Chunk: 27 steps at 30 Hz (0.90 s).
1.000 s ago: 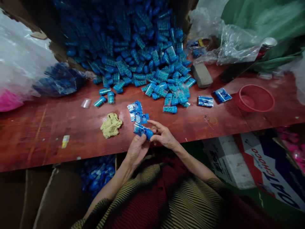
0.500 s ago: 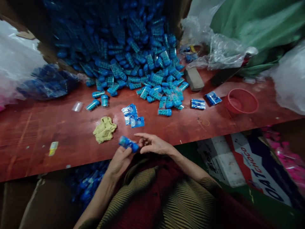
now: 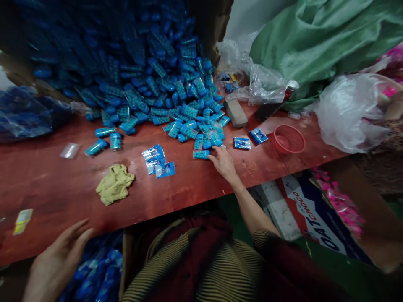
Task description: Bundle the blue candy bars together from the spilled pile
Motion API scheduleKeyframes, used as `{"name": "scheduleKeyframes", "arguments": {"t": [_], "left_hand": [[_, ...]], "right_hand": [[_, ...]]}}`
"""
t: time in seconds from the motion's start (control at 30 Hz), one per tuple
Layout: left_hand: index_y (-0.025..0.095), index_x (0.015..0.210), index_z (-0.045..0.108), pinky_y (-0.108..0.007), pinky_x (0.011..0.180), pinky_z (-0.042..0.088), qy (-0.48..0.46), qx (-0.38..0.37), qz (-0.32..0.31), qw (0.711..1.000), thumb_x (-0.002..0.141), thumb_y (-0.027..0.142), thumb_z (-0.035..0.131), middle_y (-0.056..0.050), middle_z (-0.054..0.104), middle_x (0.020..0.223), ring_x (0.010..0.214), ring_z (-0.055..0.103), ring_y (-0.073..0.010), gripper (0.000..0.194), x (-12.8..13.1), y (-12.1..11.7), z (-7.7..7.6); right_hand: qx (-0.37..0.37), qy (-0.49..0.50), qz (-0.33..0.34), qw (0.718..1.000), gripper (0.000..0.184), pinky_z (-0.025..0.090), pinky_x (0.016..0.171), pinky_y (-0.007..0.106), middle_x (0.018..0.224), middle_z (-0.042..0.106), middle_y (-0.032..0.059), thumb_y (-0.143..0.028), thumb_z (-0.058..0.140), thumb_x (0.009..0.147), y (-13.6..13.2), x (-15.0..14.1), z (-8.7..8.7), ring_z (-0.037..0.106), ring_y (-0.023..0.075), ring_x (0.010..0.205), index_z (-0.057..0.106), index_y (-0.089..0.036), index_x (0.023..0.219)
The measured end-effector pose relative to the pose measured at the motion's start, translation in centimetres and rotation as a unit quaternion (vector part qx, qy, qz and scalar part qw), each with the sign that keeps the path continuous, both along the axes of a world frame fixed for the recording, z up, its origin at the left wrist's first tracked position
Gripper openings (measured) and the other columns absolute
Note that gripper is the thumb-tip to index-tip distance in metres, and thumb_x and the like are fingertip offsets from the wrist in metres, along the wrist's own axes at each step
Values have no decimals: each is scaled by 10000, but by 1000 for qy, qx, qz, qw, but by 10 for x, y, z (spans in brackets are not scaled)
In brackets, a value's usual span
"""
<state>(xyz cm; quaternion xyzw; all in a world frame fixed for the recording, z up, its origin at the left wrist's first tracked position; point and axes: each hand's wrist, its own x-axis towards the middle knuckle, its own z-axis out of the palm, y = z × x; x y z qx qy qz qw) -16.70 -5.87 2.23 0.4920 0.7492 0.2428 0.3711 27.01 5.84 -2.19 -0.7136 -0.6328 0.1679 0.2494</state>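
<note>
My right hand [image 3: 224, 162] is at the near edge of the bottle pile, thumb and fingers closed around the cap end of a small clear bottle of blue beads [image 3: 200, 154]. That bottle lies on its side on the table. Off to the lower left, my left hand [image 3: 61, 258] is empty, its fingers stretched out and apart near the table's front edge. Below it is a box of blue wrapped pieces [image 3: 102, 272]. Several blue printed labels [image 3: 156, 159] lie overlapping between the two hands.
A large heap of blue bottles [image 3: 151, 84] spills from a carton. A yellow cloth [image 3: 115, 184] lies on the red table [image 3: 176, 197]. Toward the right are a grey block [image 3: 236, 112], two label stacks [image 3: 242, 143], a red basket [image 3: 288, 138] and plastic bags [image 3: 349, 113].
The left hand carried the bottle with its label down to the left and let it go. My right hand moved from beside it to the pile's bottle. The view shifted right.
</note>
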Motion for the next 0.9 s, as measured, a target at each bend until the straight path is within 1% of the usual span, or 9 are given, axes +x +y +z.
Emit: {"name": "scheduleKeyframes", "arguments": {"t": [0.07, 0.17, 0.27, 0.4, 0.5, 0.57, 0.73, 0.8, 0.9], "left_hand": [[375, 836, 660, -437, 800, 541, 67, 48, 2, 997, 661, 534, 598, 116, 730, 845, 900, 671, -271, 245, 51, 19, -2], [207, 897, 663, -410, 792, 540, -36, 75, -74, 994, 711, 506, 559, -34, 732, 884, 815, 672, -247, 367, 126, 48, -12], [149, 1077, 607, -367, 766, 532, -82, 106, -132, 982, 817, 433, 483, -93, 698, 981, 783, 659, -202, 405, 182, 77, -24], [149, 1264, 494, -375, 877, 468, 78, 204, -246, 944, 812, 263, 550, -147, 565, 1242, 1040, 586, -242, 469, 229, 118, -33], [152, 1164, 572, -384, 838, 458, 177, 187, -325, 910, 814, 225, 554, -154, 569, 1195, 1049, 563, -277, 358, 248, 142, -36], [157, 1006, 635, -384, 822, 448, 174, 177, -359, 900, 825, 228, 537, -127, 623, 1044, 990, 568, -270, 218, 253, 149, -38], [193, 934, 596, -289, 699, 446, -93, 125, -353, 923, 833, 282, 509, -3, 612, 755, 714, 570, -154, 160, 251, 136, -39], [183, 929, 559, -256, 582, 431, -196, 56, -320, 925, 840, 327, 482, 29, 552, 653, 584, 534, -128, 186, 251, 124, -36], [171, 1012, 521, -247, 507, 413, -275, -6, -281, 919, 862, 394, 431, 44, 515, 622, 507, 502, -118, 284, 251, 108, -28]], "right_hand": [[-49, -77, 16, 996, 344, 460, 750, 339, 1096, 561, 120, -364, 579, 847, 4, -6, 0, 572, 241, 945, 562, -166, 1128], [-76, -133, 21, 988, 298, 445, 692, 303, 1082, 549, 91, -393, 556, 862, 5, -16, 1, 569, 231, 946, 545, -195, 1084], [-68, -124, 35, 989, 298, 424, 658, 279, 1066, 550, 67, -388, 559, 859, 3, -20, 0, 569, 218, 938, 522, -223, 1105], [-45, -71, 68, 994, 225, 414, 666, 266, 994, 578, 36, -346, 565, 856, 3, -21, -3, 579, 191, 896, 558, -248, 1058], [-8, 8, 98, 995, 164, 423, 692, 262, 930, 598, 20, -307, 577, 844, 3, -19, -6, 580, 167, 854, 584, -230, 989], [10, 98, 116, 988, 142, 436, 711, 265, 883, 605, 15, -295, 591, 826, 3, -15, -7, 578, 153, 814, 591, -203, 935], [-14, 375, 141, 916, 186, 493, 667, 261, 818, 629, 8, -341, 531, 841, -2, -9, 5, 600, 127, 713, 595, -176, 897], [-3, 389, 138, 911, 225, 509, 651, 263, 853, 641, 20, -348, 485, 868, -9, -13, 12, 616, 132, 719, 601, -176, 956], [28, 290, 168, 942, 349, 522, 784, 321, 1064, 633, 79, -344, 520, 863, -21, -24, 23, 635, 176, 892, 545, -173, 1166]]}}
